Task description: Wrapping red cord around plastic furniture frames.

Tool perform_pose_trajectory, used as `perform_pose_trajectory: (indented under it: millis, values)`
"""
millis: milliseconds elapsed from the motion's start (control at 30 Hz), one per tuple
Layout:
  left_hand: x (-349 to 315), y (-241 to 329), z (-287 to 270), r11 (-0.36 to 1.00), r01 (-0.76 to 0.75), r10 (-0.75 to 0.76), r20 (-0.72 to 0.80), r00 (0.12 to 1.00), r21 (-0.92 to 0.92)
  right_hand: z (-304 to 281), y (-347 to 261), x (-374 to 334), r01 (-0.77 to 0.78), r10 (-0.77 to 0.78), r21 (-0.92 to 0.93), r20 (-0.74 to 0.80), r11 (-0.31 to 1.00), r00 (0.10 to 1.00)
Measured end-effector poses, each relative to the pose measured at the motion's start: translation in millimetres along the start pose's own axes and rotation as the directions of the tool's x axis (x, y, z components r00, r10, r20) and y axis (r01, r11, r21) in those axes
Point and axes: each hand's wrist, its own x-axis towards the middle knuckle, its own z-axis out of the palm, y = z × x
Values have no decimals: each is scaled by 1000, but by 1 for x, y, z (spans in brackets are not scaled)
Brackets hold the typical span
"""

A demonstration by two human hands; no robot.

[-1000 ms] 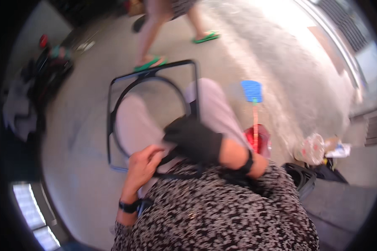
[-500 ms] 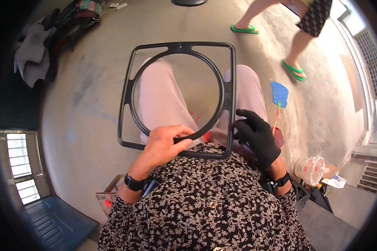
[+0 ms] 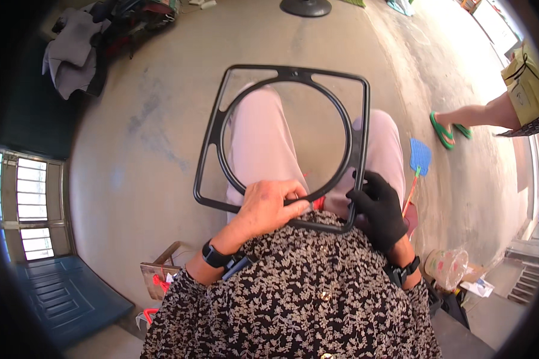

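- Item: one black frame (image 3: 294, 73), near-square, with a circular inner ring (image 3: 326, 192). It is held over the lap, above the pale pink trousers (image 3: 260, 128).
- Left hand (image 3: 263, 209): bare. Fingers closed on the lower part of the ring, fingertips on the inner side, thumb toward the body.
- Right hand (image 3: 378, 212): in a black glove. Fingers bent at the lower stretch of the right side bar and apparently touching it; cannot tell whether they close round it.
- Position: the bulk of the frame lies ahead of both hands, away from the torso. The lower bar is just over the patterned shirt (image 3: 281, 287); the top bar is out near the knees.
- Axis: no clear long axis. The frame is turned slightly clockwise, its top bar dropping toward the right.
- Nearer hand: the left for the lower rim, the right for the side bar and lower right corner.
- Surroundings: blue fly swatter (image 3: 420, 157) beside the right knee; another person's green sandal (image 3: 442, 130) farther right on the floor (image 3: 156, 173).
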Motion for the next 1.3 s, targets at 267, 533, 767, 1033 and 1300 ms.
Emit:
perform_pose_trajectory:
  millis: [267,533,767,1033,1300]
  values:
    - [15,-4,9,885,118,6,265,964,-449,-10,7,6,683,-629,-597,352,420,694]
    - [17,-14,-26,587,454,85,608,789,-671,-5,2,3,465,-403,-442,233,767,885]
    - [-5,-12,-46,966,67,55,454,890,-249,-16,15,10,644,-589,-603,329,470,738]
    - [-3,-7,-56,1000,14,-2,500,866,-19,-12,12,5,191,-191,-131,8,973,982]
    - [-8,-9,-44,986,151,-102,472,876,-68,-9,16,6,101,-103,26,52,994,993]
